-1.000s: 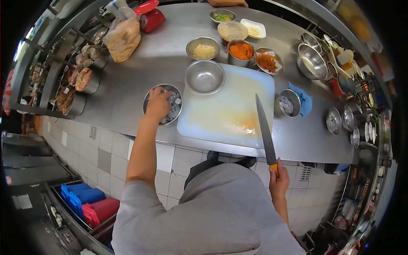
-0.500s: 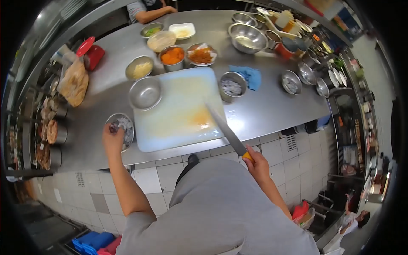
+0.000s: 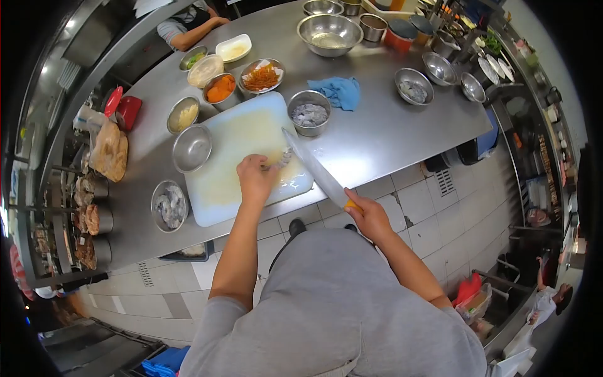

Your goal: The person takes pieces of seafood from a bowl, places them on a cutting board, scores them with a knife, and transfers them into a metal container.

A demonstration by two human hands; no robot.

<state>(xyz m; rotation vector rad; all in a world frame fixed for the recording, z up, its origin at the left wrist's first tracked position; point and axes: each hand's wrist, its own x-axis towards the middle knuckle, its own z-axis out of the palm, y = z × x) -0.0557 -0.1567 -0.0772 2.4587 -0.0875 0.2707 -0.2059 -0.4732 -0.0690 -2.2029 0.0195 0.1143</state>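
My left hand is over the white cutting board, its fingers closed on the end of a raw shrimp. In my right hand is a large kitchen knife, gripped by its yellow handle. The blade points up and away, along the board's right edge, close to the shrimp. A steel bowl of raw shrimp stands left of the board. Beyond the board's right corner is a deeper steel bowl of greyish shrimp pieces. At the board's left edge sits a steel bowl.
Behind the board are bowls of orange pieces, brown-orange shreds and pale yellow bits. A blue cloth lies to the right. Another person's arm rests at the far table edge. A red scale stands left.
My left hand has moved from the shrimp bowl on the left to the board, bringing a shrimp. The knife stays in my right hand near the board's right edge. The camera view has shifted.
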